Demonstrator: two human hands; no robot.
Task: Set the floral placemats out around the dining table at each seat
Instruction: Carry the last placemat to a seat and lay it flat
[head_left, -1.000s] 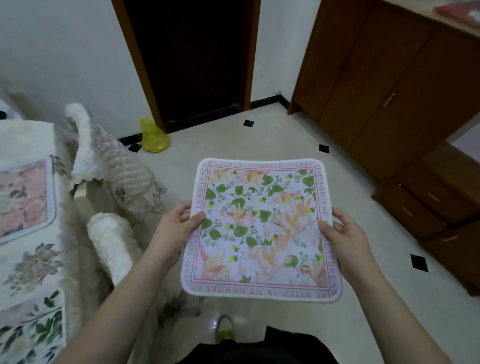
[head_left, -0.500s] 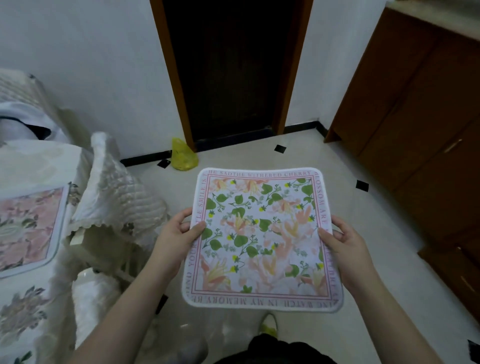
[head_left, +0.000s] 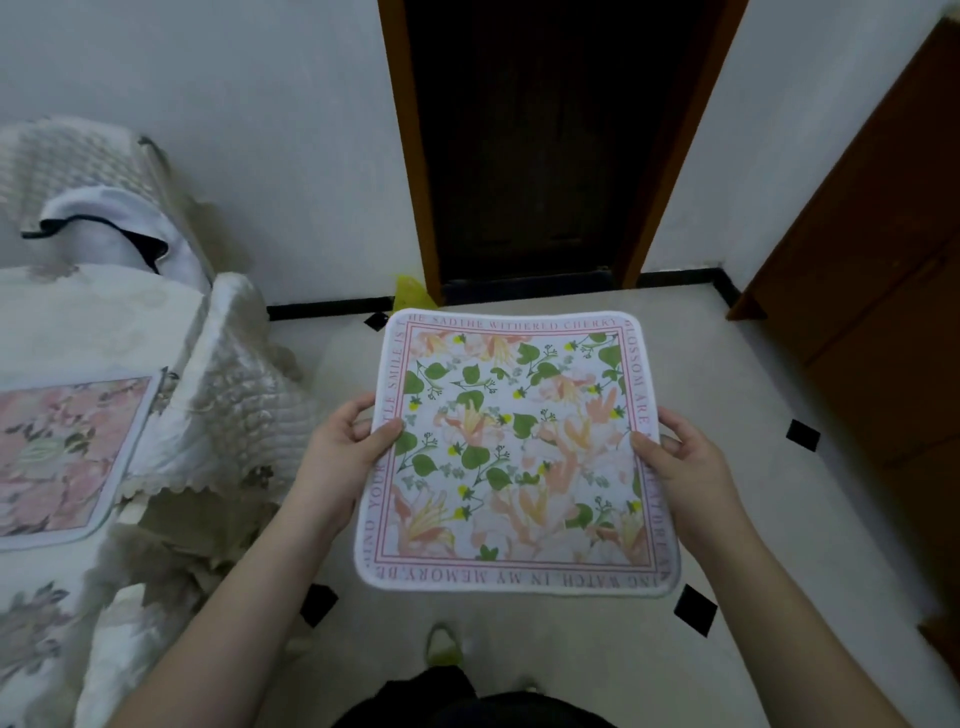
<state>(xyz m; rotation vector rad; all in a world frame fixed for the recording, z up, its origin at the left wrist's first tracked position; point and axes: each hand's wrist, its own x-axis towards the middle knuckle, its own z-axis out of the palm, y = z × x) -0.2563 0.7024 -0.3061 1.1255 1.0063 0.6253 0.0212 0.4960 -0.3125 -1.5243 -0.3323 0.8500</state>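
Note:
I hold a square floral placemat (head_left: 519, 452) flat in front of me over the floor; it has green leaves, peach flowers and a pink lettered border. My left hand (head_left: 340, 449) grips its left edge with the thumb on top. My right hand (head_left: 680, 465) grips its right edge the same way. The dining table (head_left: 98, 322), draped in a cream cloth, stands at the left. A pink floral placemat (head_left: 57, 457) lies on it, and part of another floral mat (head_left: 26, 623) shows nearer the bottom left.
A cloth-covered chair back (head_left: 78, 166) stands behind the table, another quilted chair cover (head_left: 244, 395) at its corner. A dark doorway (head_left: 550, 140) is straight ahead with a yellow bag (head_left: 410, 291) at its foot. Wooden cabinets (head_left: 883, 270) line the right. My shoe (head_left: 441, 644) shows below.
My view has swung left and up, bringing the doorway to the centre and more of the table into sight. The placemat stays held in both hands at the same grip.

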